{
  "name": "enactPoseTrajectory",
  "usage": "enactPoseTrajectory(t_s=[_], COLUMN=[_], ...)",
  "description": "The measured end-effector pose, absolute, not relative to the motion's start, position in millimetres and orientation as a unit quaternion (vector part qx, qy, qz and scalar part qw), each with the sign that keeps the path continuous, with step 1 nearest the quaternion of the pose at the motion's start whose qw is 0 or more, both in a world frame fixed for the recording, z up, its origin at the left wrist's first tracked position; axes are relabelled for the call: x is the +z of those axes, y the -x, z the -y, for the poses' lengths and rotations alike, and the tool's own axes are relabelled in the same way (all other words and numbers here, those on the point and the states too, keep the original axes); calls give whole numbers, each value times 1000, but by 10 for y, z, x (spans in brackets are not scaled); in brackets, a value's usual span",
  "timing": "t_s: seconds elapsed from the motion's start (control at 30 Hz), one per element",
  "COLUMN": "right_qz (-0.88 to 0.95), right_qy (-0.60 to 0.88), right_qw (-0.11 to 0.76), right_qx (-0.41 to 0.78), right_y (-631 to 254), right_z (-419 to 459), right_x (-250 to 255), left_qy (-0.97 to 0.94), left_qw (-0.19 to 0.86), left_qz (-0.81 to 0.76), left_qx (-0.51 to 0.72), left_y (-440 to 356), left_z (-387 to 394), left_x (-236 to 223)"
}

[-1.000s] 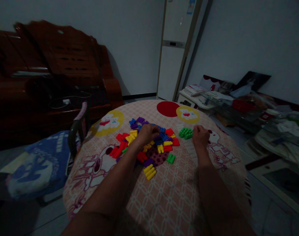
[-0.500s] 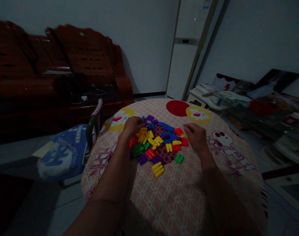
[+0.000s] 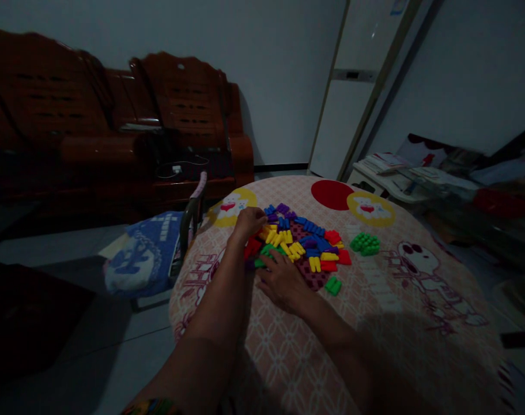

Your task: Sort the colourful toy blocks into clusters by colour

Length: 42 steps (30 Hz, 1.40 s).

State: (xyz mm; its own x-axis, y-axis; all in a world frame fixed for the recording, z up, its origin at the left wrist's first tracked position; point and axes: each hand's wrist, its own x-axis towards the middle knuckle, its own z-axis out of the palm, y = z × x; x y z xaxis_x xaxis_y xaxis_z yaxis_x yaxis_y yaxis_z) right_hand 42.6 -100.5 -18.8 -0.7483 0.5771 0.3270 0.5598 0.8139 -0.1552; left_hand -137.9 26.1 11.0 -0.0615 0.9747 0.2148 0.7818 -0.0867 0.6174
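Observation:
Colourful plastic building blocks lie in a loose pile on a round table, with yellow blocks (image 3: 283, 237) in the middle and blue blocks (image 3: 312, 227) behind and to the right. At the pile's far left edge is my left hand (image 3: 249, 223), its fingers drawn together beside purple and blue blocks; anything inside them is hidden. My right hand (image 3: 283, 283) reaches over the near left side, fingers apart and touching or just above a green block (image 3: 271, 250). Apart from the pile, a cluster of green blocks (image 3: 365, 244) rests on the right. A smaller green block (image 3: 333, 285) lies nearer me.
A patterned tablecloth (image 3: 283, 357) covers the table. To the left stands a chair with a blue cloth (image 3: 147, 253); wooden seats (image 3: 180, 109) line the wall behind. A side table with papers (image 3: 381, 164) is at the right.
My right hand has moved left from the pile's right side to its near left side. The green cluster now shows where that hand was. My left hand stays at the far left; the camera view has shifted.

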Motion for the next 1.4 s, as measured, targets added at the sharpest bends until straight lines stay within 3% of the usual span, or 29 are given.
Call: enactPoseTrajectory(t_s=[0.2, 0.4, 0.6, 0.97, 1.4], right_qz=[871, 835, 784, 803, 788], right_qy=[417, 444, 495, 536, 556], right_qw=[262, 325, 373, 260, 261], right_qx=[8, 25, 18, 30, 45], right_y=[-799, -1146, -1285, -1296, -1524], right_z=[763, 632, 524, 549, 507], right_x=[-114, -100, -203, -125, 184], left_qy=[-655, -651, -741, -824, -784], left_qw=[165, 264, 285, 230, 353], left_qz=[-654, -617, -521, -490, -360], left_qx=[341, 353, 314, 169, 361], left_y=[1357, 1236, 861, 406, 224], left_z=[-238, -193, -137, -59, -40], left_x=[142, 228, 304, 216, 215])
